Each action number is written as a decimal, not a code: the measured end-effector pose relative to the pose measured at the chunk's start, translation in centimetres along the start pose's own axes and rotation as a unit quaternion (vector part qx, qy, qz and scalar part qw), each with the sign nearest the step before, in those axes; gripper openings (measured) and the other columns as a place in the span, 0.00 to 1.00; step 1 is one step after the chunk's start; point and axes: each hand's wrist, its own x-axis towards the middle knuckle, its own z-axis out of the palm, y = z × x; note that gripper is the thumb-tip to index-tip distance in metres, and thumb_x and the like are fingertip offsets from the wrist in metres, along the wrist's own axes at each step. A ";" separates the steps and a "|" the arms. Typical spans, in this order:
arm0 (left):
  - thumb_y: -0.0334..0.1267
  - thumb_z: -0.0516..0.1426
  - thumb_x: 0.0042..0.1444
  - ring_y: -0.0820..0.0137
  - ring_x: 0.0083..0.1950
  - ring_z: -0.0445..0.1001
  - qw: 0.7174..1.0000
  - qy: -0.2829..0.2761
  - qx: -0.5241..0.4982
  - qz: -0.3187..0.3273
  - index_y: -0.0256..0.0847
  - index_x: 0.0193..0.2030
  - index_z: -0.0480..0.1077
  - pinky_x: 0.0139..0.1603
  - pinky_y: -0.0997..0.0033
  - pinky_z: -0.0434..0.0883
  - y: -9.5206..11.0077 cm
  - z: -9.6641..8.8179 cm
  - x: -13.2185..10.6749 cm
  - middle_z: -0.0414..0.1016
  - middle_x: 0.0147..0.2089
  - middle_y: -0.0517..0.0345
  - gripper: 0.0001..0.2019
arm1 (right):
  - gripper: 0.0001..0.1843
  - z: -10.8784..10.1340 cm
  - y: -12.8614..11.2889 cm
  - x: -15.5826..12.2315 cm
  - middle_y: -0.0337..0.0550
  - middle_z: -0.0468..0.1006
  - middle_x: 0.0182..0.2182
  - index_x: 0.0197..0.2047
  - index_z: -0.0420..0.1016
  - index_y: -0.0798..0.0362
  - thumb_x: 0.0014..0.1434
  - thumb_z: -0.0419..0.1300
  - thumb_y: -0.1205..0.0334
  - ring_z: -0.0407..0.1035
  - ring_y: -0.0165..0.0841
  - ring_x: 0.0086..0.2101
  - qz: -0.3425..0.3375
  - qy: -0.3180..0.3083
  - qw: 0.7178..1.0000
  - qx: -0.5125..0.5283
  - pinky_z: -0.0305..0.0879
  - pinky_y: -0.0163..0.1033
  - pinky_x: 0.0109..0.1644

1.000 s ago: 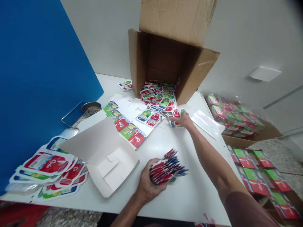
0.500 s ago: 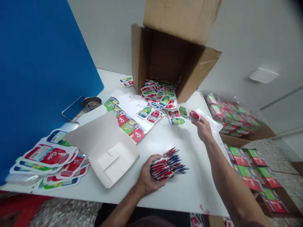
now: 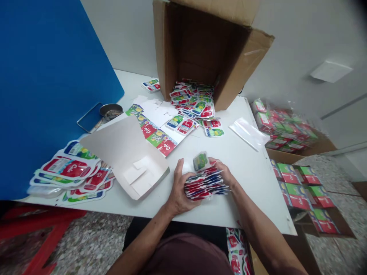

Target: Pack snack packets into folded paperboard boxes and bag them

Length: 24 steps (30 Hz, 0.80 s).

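My left hand [image 3: 180, 191] is wrapped round the left end of a thick stack of small printed sachets [image 3: 205, 185], red, white and dark blue at their edges, held just above the white table. At the stack's far right side, my right hand [image 3: 222, 172] grips a green-and-red sachet [image 3: 200, 161] whose green half sticks out toward the left. Its fingertips are partly hidden behind the stack. A loose pair of sachets [image 3: 213, 131] lies on the table beyond my hands. More sachets [image 3: 192, 99] spill from the mouth of a large cardboard box [image 3: 246, 65].
Left of my hands sits an unfolded white carton [image 3: 129, 152], with a printed display strip [image 3: 151, 133] behind it. Larger Cola pouches [image 3: 69, 168] pile at the left edge. Clear plastic bags [image 3: 249, 133] lie right. Boxes of packed cartons [image 3: 304, 187] stand on the floor at right.
My right hand has come back from the far right of the table to the stack, bringing a sachet. My left hand still holds the stack. The view has tilted downward.
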 end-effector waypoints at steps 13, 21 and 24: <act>0.40 0.74 0.42 0.58 0.51 0.81 0.974 0.020 -0.166 -0.150 0.42 0.57 0.64 0.54 0.56 0.79 0.4 0.8 0.5 0.77 0.54 0.48 0.37 | 0.43 1.1 -0.5 -3.2 0.50 0.82 0.49 0.55 0.76 0.47 0.56 0.51 0.19 0.76 0.50 0.50 -0.020 0.001 0.996 0.091 0.67 0.59 0.60; 0.38 0.74 0.43 0.60 0.46 0.84 0.960 0.039 -0.197 -0.197 0.43 0.62 0.59 0.51 0.59 0.82 0.2 1.4 -0.5 0.81 0.52 0.50 0.41 | 0.75 -0.3 -1.3 -7.3 0.52 0.53 0.75 0.79 0.44 0.42 0.36 0.82 0.43 0.52 0.55 0.72 -0.083 -0.078 0.986 -0.124 0.48 0.59 0.75; 0.39 0.76 0.39 0.53 0.55 0.81 0.976 0.011 -0.160 -0.147 0.44 0.68 0.54 0.58 0.51 0.78 -0.4 0.6 -2.0 0.76 0.58 0.45 0.51 | 0.75 -0.3 -0.3 -7.9 0.56 0.57 0.73 0.80 0.34 0.44 0.44 0.81 0.52 0.57 0.54 0.69 -0.076 -0.046 0.973 -0.213 0.51 0.59 0.74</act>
